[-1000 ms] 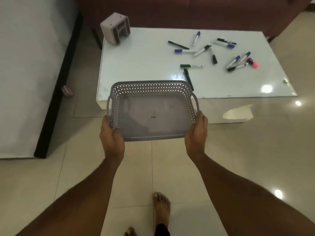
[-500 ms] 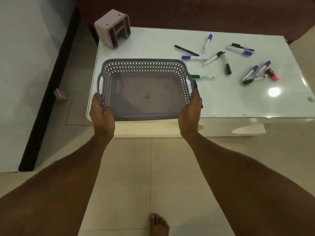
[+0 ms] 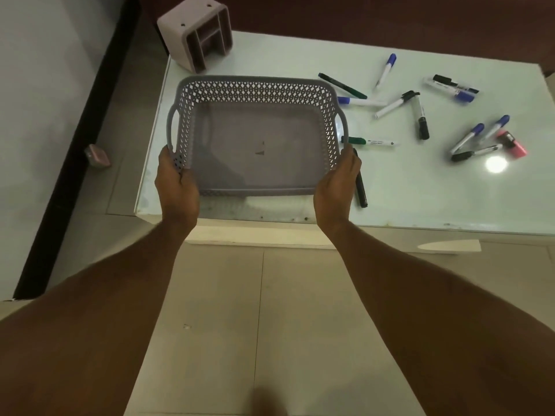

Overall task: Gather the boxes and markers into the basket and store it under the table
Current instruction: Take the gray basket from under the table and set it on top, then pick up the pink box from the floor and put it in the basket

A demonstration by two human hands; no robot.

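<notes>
I hold an empty grey perforated basket (image 3: 255, 88) over the left part of the white glass table (image 3: 405, 193). My left hand (image 3: 175, 187) grips its near left corner and my right hand (image 3: 336, 187) grips its near right corner. Several markers lie scattered on the table to the right: a green-capped one (image 3: 371, 142) beside the basket, a black one (image 3: 360, 187) by my right hand, blue ones (image 3: 386, 69) farther back and a pink highlighter (image 3: 512, 144) at the far right. A pale pink compartment box (image 3: 195, 34) lies tipped at the table's back left corner.
A small pink object (image 3: 97, 153) lies on the tiled floor left of the table, beside a dark baseboard (image 3: 75, 151) and white wall. A dark red sofa (image 3: 360, 13) runs behind the table. Tiled floor stretches in front of the table.
I have stepped closer and carried the basket forward, from in front of the table's edge to above its left part. Both hands keep the same grip.
</notes>
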